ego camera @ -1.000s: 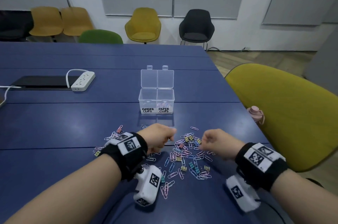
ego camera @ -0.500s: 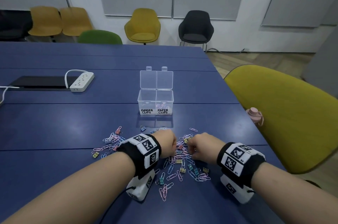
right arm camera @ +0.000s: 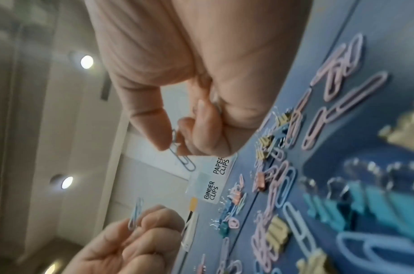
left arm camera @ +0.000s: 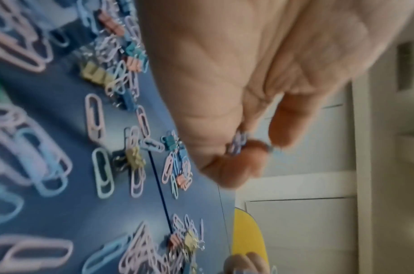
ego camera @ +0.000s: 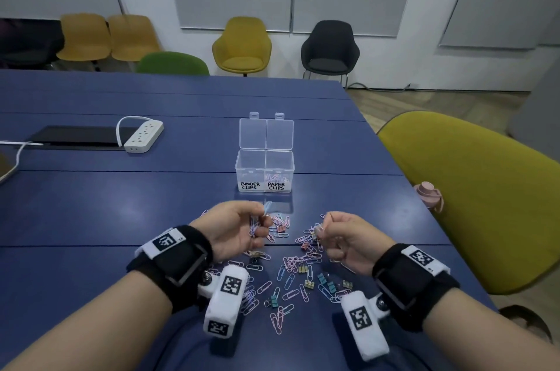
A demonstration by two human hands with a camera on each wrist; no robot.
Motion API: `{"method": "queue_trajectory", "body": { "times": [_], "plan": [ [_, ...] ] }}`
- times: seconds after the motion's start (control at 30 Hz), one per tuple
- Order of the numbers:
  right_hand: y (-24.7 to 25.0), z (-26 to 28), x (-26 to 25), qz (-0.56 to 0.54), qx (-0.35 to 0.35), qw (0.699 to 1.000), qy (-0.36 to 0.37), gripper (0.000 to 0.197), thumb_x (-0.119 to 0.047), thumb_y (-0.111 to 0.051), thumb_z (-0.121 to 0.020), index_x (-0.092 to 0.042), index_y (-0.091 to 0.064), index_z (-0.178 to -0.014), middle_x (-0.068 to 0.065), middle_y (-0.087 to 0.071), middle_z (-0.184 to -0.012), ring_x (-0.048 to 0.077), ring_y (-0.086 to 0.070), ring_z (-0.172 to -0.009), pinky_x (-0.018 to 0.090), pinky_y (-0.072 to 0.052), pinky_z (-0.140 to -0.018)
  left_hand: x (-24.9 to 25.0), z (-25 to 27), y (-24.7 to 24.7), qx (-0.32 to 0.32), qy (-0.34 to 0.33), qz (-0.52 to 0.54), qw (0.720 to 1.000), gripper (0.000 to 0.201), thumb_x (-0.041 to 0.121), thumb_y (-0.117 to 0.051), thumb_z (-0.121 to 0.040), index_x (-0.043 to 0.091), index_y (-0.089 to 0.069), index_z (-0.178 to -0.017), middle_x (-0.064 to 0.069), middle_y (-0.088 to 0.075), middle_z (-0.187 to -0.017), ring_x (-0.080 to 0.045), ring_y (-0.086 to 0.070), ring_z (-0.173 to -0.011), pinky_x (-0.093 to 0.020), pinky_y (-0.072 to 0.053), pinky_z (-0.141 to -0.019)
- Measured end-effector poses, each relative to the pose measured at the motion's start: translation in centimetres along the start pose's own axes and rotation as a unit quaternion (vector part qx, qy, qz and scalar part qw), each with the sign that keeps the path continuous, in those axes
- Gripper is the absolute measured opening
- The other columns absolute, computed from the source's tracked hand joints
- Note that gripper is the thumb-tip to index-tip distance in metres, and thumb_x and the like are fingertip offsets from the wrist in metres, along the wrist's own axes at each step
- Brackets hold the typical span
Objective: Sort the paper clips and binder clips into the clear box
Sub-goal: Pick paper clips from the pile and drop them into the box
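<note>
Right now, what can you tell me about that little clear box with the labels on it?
The clear box looks like see-through plastic, with two compartments side by side and its hinged lid standing open at the back. White labels read BINDER CLIPS on the left and PAPER CLIPS on the right. A few pastel clips lie in the right one. It sits on the blue table, beyond both hands, untouched.

A clear box (ego camera: 264, 170) of glossy, see-through plastic, with white paper-like labels lettered in black, stands on a smooth blue table (ego camera: 91, 213) with a faint sheen. Scattered paper clips (ego camera: 291, 273) show a smooth pastel coating, matt to slightly shiny; small binder clips (ego camera: 308, 284) have painted bodies and bright bare-metal wire handles. The left hand (ego camera: 235, 229) and right hand (ego camera: 342, 238) each wear a black cloth wristband. A white power strip (ego camera: 144, 135) looks like glossy hard plastic. The near chair (ego camera: 472, 197) has a matt, olive-yellow fabric-like shell.
</note>
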State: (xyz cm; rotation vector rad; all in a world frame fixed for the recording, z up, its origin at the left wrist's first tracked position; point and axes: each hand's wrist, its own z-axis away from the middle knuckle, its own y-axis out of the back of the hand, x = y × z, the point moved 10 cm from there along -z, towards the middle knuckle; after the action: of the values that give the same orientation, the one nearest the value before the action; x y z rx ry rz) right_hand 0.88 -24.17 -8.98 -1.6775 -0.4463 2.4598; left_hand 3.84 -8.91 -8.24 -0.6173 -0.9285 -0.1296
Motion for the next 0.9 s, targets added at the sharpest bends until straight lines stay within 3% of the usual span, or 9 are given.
{"method": "queue_trajectory", "body": {
  "times": [0.17, 0.27, 0.37, 0.5, 0.6, 0.7, 0.73, 0.8, 0.9],
  "plan": [
    [-1.7, 0.2, 0.3, -0.115, -0.019, 0.993, 0.0, 0.028, 0.009, -0.06, -0.07, -0.011, -0.044, -0.059, 0.006, -0.053, -0.061, 0.01, -0.044, -0.048, 0.015, -0.02, -0.032, 0.3, 0.9, 0.6, 0.005, -0.037, 0.116, 0.992, 0.011, 0.003, -0.032, -0.063, 0.009, -0.041, -0.065, -0.01, -0.048, -0.07, -0.016, -0.037, -0.049, -0.021, -0.032, -0.037],
    [-1.7, 0.2, 0.9, -0.163, 0.005, 0.987, -0.002, 0.021, 0.007, -0.053, -0.068, -0.011, -0.043, -0.063, 0.009, -0.061, -0.077, 0.016, -0.062, -0.063, 0.017, -0.025, -0.032, 0.3, 1.2, 1.1, 0.009, -0.046, 0.147, 0.988, 0.014, 0.003, -0.03, -0.06, 0.008, -0.041, -0.066, -0.01, -0.047, -0.071, -0.016, -0.037, -0.052, -0.02, -0.031, -0.037],
    [-2.1, 0.2, 1.4, -0.224, 0.022, 0.974, -0.004, 0.012, 0.001, -0.044, -0.064, -0.01, -0.042, -0.061, 0.013, -0.063, -0.079, 0.023, -0.066, -0.07, 0.019, -0.031, -0.035, 0.0, 1.4, 1.7, 0.027, -0.017, 0.166, 0.986, 0.006, 0.009, -0.04, -0.068, 0.009, -0.046, -0.065, -0.007, -0.047, -0.068, -0.014, -0.037, -0.05, -0.018, -0.027, -0.035],
    [-2.0, -0.7, 2.4, -0.264, 0.059, 0.962, -0.031, 0.019, -0.01, -0.049, -0.071, -0.013, -0.034, -0.059, 0.009, -0.054, -0.068, 0.015, -0.05, -0.049, 0.017, -0.025, -0.032, -1.1, 1.4, 4.1, 0.095, 0.027, 0.092, 0.991, 0.036, 0.029, -0.047, -0.093, 0.017, -0.037, -0.061, 0.002, -0.037, -0.053, -0.009, -0.035, -0.039, -0.016, -0.022, -0.031],
    [-2.0, -1.3, 3.2, -0.178, 0.086, 0.978, -0.063, 0.029, -0.012, -0.046, -0.091, -0.018, -0.032, -0.067, -0.002, -0.038, -0.05, 0.006, -0.026, -0.032, 0.013, -0.014, -0.029, -1.5, 2.2, 5.4, 0.133, 0.037, 0.011, 0.99, 0.048, 0.042, -0.045, -0.096, 0.019, -0.032, -0.056, 0.006, -0.024, -0.047, -0.007, -0.024, -0.033, -0.013, -0.016, -0.031],
    [-2.7, -1.2, 2.8, 0.084, 0.066, 0.992, -0.061, 0.034, -0.023, -0.051, -0.096, -0.021, -0.033, -0.067, -0.006, -0.032, -0.046, 0.005, -0.022, -0.032, 0.012, -0.016, -0.033, -0.7, 3.2, 6.1, 0.171, 0.011, -0.198, 0.965, 0.048, 0.047, -0.045, -0.095, 0.017, -0.039, -0.059, 0.006, -0.026, -0.047, -0.008, -0.021, -0.035, -0.013, -0.016, -0.035],
    [-3.3, -0.9, 2.2, 0.224, 0.043, 0.972, -0.049, 0.03, -0.026, -0.055, -0.093, -0.021, -0.039, -0.069, -0.006, -0.036, -0.05, 0.006, -0.027, -0.034, 0.014, -0.021, -0.034, -0.3, 3.6, 5.9, 0.172, 0.001, -0.3, 0.938, 0.045, 0.047, -0.05, -0.093, 0.016, -0.045, -0.061, 0.005, -0.029, -0.048, -0.009, -0.023, -0.037, -0.015, -0.019, -0.037],
    [-5.3, -0.6, 1.3, 0.498, -0.018, 0.867, -0.01, 0.021, -0.028, -0.063, -0.087, -0.021, -0.049, -0.073, -0.008, -0.047, -0.058, 0.007, -0.041, -0.041, 0.02, -0.036, -0.04, 0.2, 3.9, 5.1, 0.143, -0.018, -0.5, 0.854, 0.034, 0.044, -0.063, -0.086, 0.02, -0.055, -0.064, 0.007, -0.042, -0.049, -0.008, -0.034, -0.04, -0.017, -0.029, -0.039],
    [-8.6, 0.2, 1.2, 0.693, -0.101, 0.713, 0.028, 0.008, -0.022, -0.067, -0.081, -0.025, -0.061, -0.085, -0.01, -0.052, -0.074, 0.013, -0.053, -0.066, 0.026, -0.047, -0.062, -0.4, 4.1, 3.5, 0.081, -0.017, -0.638, 0.766, 0.014, 0.031, -0.075, -0.078, 0.021, -0.065, -0.075, 0.01, -0.052, -0.056, -0.001, -0.044, -0.046, -0.013, -0.036, -0.047]
  ]
}}
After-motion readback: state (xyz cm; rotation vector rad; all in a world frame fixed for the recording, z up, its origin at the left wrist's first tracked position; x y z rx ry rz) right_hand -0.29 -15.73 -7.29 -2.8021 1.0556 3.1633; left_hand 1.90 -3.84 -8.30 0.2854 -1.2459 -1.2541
